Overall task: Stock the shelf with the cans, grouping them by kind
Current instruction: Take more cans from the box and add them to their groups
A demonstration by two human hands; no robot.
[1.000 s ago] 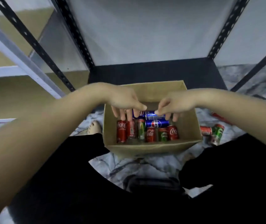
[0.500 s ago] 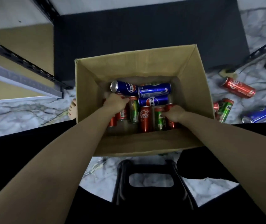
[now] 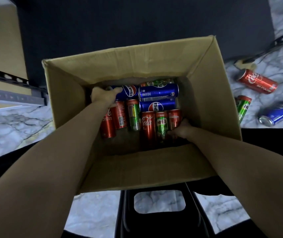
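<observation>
An open cardboard box [image 3: 206, 93] sits on the floor before me, with several cans lying in its bottom: blue Pepsi, red Coca-Cola and green Milo. My left hand [image 3: 103, 96] is deep in the box, wrapped over the left end of a blue Pepsi can [image 3: 128, 91] at the back left. My right hand [image 3: 183, 128] closes around the bottom end of a red Coca-Cola can [image 3: 174, 117] at the right of the front row, next to a green Milo can [image 3: 162, 125].
The dark bottom shelf board [image 3: 137, 23] lies beyond the box, with a metal shelf rail [image 3: 13, 96] at left. On the marble floor at right lie a red can [image 3: 257, 81], a green can [image 3: 243, 108] and a blue can [image 3: 278, 112]. A black stool [image 3: 158, 219] is beneath me.
My head has tipped down and closer over the box. My left hand moved from the red cans back to the blue Pepsi can. My right hand stays on the red can.
</observation>
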